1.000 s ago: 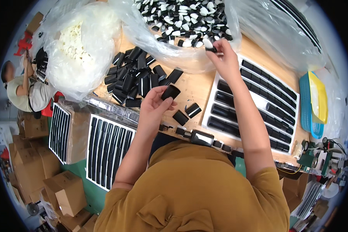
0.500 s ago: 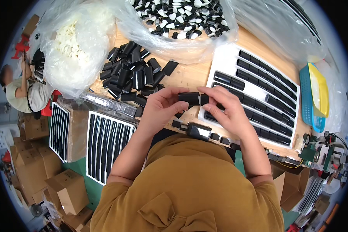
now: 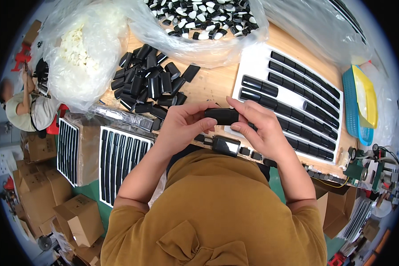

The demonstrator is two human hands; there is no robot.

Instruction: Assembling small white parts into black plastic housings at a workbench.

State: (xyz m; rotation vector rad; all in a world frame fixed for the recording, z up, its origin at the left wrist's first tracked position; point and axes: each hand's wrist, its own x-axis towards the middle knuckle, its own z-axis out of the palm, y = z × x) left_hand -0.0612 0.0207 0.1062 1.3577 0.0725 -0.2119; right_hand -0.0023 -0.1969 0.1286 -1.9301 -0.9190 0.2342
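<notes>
Between my two hands is a glossy black plastic tube-like piece (image 3: 221, 116), held level in front of my body. My left hand (image 3: 185, 123) pinches its left end between thumb and fingers. At its right end, the fingers and thumb of my right hand (image 3: 258, 125) close on the piece. A loose pile of similar black pieces (image 3: 153, 84) lies to the left beyond my left hand. Right of my right hand, a white board (image 3: 256, 63) carries rows of black pieces set end to end. Below the held piece, a dark fixture (image 3: 226, 146) sits along the table edge.
A clear bag (image 3: 195, 53) of black and white small parts stands at the back. Another bag (image 3: 77, 51) holds cream-coloured parts. A blue basket (image 3: 351, 104) with a yellow tray (image 3: 366, 97) is at right. Filled boards (image 3: 122, 159) and cartons (image 3: 79, 219) stand left; a person (image 3: 29, 104) sits beyond.
Two black parts showed a gap between them before; now they meet as one continuous piece. My right hand has moved slightly left toward my left hand. The whole view has shifted a little.
</notes>
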